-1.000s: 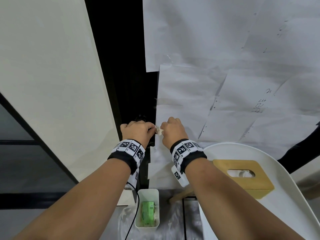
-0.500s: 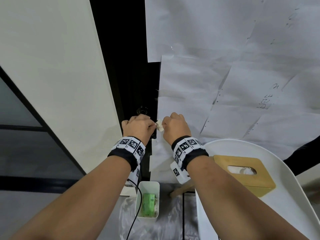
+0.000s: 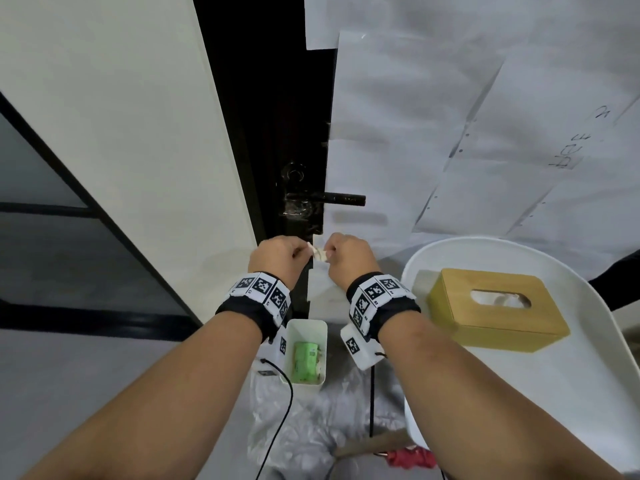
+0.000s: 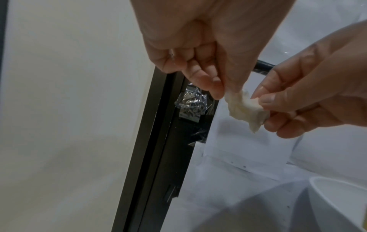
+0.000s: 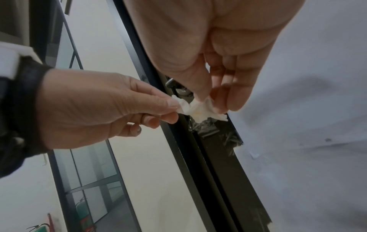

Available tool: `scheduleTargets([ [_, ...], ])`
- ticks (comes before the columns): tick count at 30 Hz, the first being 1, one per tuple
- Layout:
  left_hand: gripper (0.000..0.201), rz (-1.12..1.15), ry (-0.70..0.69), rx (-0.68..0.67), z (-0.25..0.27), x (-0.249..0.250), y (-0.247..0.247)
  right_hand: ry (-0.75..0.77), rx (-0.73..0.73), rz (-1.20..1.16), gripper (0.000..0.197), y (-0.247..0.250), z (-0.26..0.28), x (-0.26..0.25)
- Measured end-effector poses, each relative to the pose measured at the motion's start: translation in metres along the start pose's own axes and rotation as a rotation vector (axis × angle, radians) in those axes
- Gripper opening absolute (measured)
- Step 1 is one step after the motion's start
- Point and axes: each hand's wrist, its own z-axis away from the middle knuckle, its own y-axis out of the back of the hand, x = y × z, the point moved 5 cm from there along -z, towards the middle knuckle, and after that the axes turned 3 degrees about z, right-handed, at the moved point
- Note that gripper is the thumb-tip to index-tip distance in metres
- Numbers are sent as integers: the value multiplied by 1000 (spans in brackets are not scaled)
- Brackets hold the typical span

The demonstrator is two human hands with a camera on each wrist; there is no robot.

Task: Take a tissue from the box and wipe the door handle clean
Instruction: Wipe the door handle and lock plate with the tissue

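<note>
Here both hands, the left hand [image 3: 277,254] and the right hand [image 3: 349,252], are pinching the wadded tissue [image 3: 319,253] just below the handle [image 3: 332,199], risking tearing it if they are pulling apart.

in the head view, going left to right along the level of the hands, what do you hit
white wall panel → left hand → crumpled tissue, pinched by both hands → right hand → white table → wooden tissue box
</note>
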Motion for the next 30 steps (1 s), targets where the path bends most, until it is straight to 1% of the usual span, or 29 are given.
scheduleTargets([
  [4, 22, 128, 55, -35, 7, -21, -8, -33, 12, -51, 12, -30, 8, 5],
  [8, 19, 213, 64, -125, 19, -54, -25, -48, -5, -60, 17, -64, 22, 3],
  [12, 12, 198, 85, -211, 34, -83, -45, -92, -2, -104, 20, -93, 36, 7],
  [18, 5, 171, 109, -308, 56, -113, -86, -154, -64, -120, 18, -142, 53, 26],
  [22, 6, 141, 141, -341, 72, -136, -119, -173, -139, -121, 19, -181, 62, 44],
  [30, 8, 155, 221, -384, 94, -180, -188, -202, -232, -120, 21, -251, 76, 88],
])
